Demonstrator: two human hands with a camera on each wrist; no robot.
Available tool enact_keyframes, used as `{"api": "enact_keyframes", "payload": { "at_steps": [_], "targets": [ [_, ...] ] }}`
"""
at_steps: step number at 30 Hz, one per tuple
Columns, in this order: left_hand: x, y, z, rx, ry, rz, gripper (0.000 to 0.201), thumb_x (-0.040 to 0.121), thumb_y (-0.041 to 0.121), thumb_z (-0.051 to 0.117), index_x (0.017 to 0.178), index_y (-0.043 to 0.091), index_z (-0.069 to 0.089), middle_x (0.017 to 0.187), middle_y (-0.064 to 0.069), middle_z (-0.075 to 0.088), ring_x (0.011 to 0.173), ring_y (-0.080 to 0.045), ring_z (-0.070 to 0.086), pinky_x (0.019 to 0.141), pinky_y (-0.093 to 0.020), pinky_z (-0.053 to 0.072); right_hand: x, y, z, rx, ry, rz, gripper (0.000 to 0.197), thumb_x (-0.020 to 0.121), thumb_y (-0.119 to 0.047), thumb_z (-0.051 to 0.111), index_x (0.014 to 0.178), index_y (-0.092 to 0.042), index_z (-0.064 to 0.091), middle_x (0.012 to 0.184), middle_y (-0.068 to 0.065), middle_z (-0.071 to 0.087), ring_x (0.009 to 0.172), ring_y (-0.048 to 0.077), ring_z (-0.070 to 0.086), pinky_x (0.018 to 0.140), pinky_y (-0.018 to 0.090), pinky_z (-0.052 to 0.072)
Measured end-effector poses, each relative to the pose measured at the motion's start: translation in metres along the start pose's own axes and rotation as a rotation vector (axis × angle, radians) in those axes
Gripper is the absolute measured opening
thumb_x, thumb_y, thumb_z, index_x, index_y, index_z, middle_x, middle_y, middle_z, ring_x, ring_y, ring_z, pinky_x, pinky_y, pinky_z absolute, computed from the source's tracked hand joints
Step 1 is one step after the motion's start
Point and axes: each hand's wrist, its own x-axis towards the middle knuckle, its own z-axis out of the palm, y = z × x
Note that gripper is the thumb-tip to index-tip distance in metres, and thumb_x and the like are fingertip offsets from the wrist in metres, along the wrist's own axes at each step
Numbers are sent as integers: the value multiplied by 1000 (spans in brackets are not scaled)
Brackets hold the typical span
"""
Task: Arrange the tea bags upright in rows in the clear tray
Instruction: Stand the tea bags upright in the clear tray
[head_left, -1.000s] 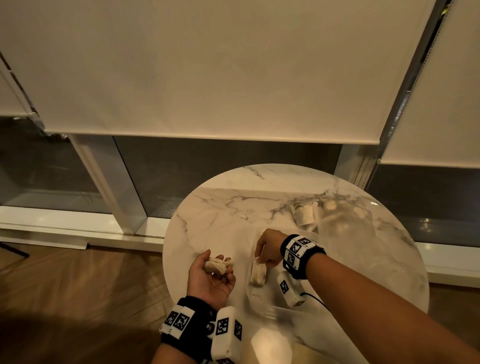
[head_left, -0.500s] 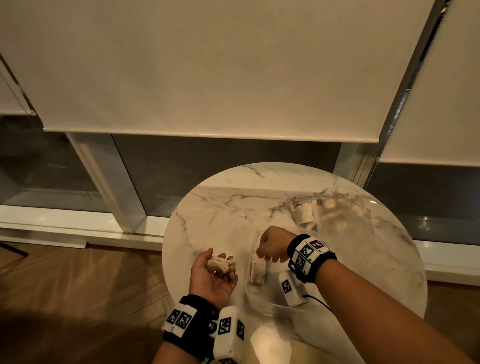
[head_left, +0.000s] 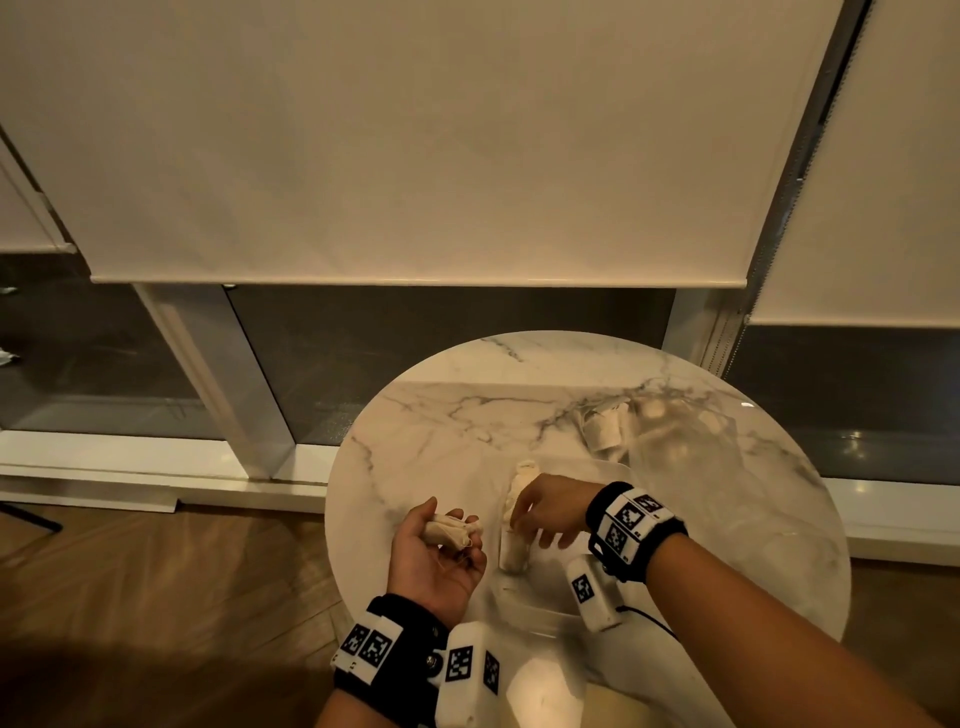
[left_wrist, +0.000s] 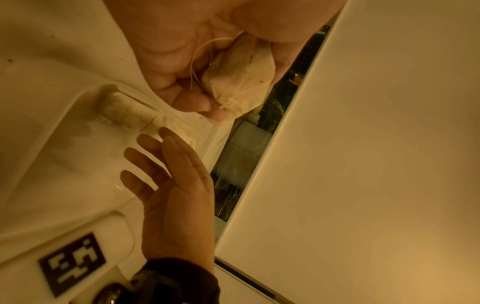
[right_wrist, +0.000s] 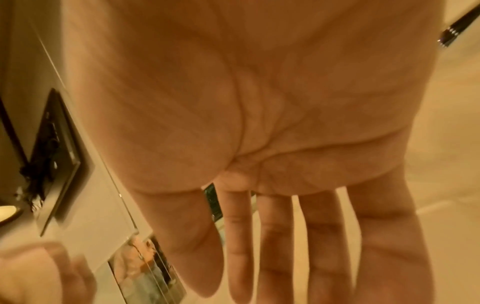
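Tea bags (head_left: 451, 532) are held bunched in the left hand (head_left: 434, 558), palm up, fingers curled round them (a loose string trails over the palm), above the near-left edge of the round marble table (head_left: 426, 431). Just to the right, a row of tea bags (head_left: 515, 525) is seen standing along the left wall of the clear tray (head_left: 540, 616). The right hand (head_left: 550, 512) is spread over that row, fingers (left_wrist: 145, 160) straight and gripping nothing. More tea bags (head_left: 605, 428) are left beyond the tray.
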Motion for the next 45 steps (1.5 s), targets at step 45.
{"api": "enact_keyframes", "payload": {
  "at_steps": [45],
  "targets": [
    [2, -16, 5, 89, -16, -55, 15, 84, 22, 67, 85, 14, 54, 67, -5, 59, 57, -17, 52, 40, -18, 41, -68, 17, 24, 458, 515, -318, 4, 90, -14, 70, 86, -13, 69, 88, 14, 68, 67, 27, 71, 53, 32, 56]
  ]
}}
